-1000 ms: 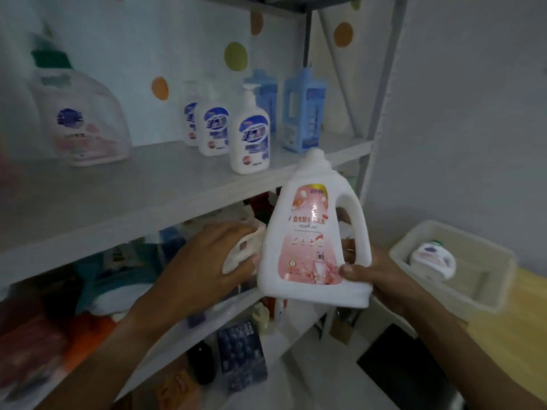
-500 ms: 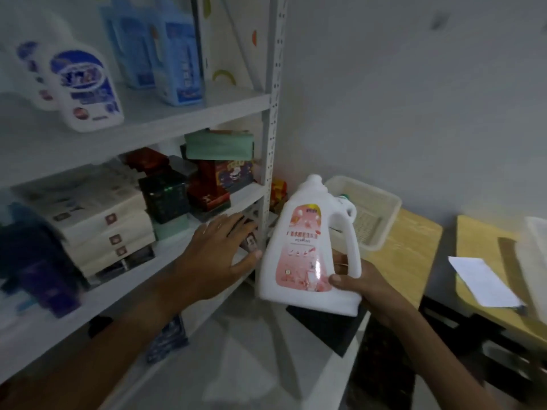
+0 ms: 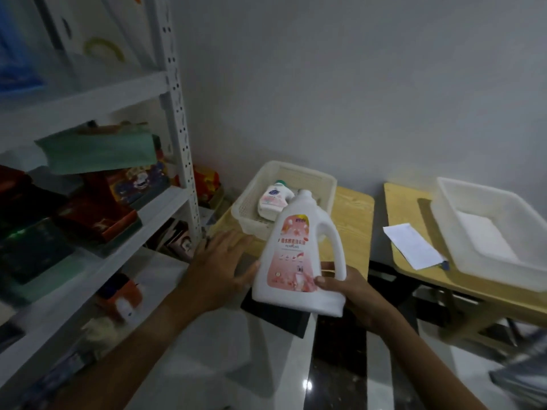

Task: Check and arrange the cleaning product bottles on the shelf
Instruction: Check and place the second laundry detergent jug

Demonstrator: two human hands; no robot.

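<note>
- A person's right hand (image 3: 352, 287) is gripping a white detergent jug (image 3: 299, 255) with a pink label from below and behind, the thumb (image 3: 325, 282) pressing across the label's lower right corner while the other fingers are wrapping round the back, near the base of the handle.
- The jug is standing nearly upright in the air, tilting slightly, in front of a pale perforated basket (image 3: 313, 179) on a wooden table (image 3: 352, 214).
- The left hand (image 3: 220, 267) is spreading flat with straight, relaxed fingers, holding nothing; its thumb tip is sitting just beside the jug's lower left edge, though whether it is touching cannot be told.
- A smaller white bottle (image 3: 272, 199) is lying inside the basket.
- The white metal shelf (image 3: 174, 113) is standing at the left, carrying coloured boxes.
- A second table (image 3: 414, 279) at the right is bearing a white tray (image 3: 453, 220) and a sheet of paper (image 3: 414, 247).
</note>
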